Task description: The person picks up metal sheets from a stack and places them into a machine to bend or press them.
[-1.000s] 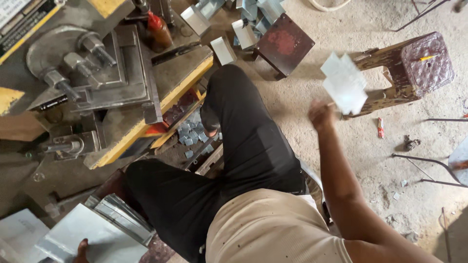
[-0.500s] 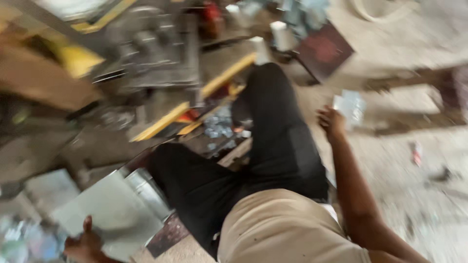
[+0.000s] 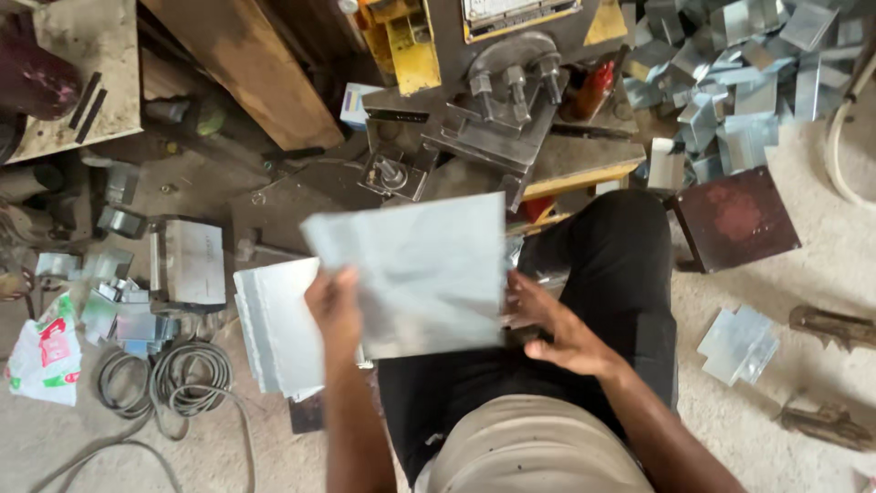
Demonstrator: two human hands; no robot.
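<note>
I hold a flat grey metal sheet (image 3: pixel 420 269) over my lap. My left hand (image 3: pixel 335 306) grips its lower left edge, thumb on top. My right hand (image 3: pixel 557 329) touches its right edge with fingers spread against it. A stack of similar metal sheets (image 3: pixel 278 329) lies on the floor just left of my left hand. Straight ahead stands a metal press machine (image 3: pixel 497 110) with bolts and a yellow frame.
A heap of bent metal pieces (image 3: pixel 739 82) lies at the upper right, a rusty square plate (image 3: pixel 739 219) beside my knee, a few cut sheets (image 3: pixel 737 342) on the floor to the right. Coiled cable (image 3: pixel 173 374), small metal parts and a plastic bag (image 3: pixel 46 351) lie left.
My view swung left. My right hand dropped the small sheet it held out right and came to the big sheet, which my left hand lifted off the floor stack.
</note>
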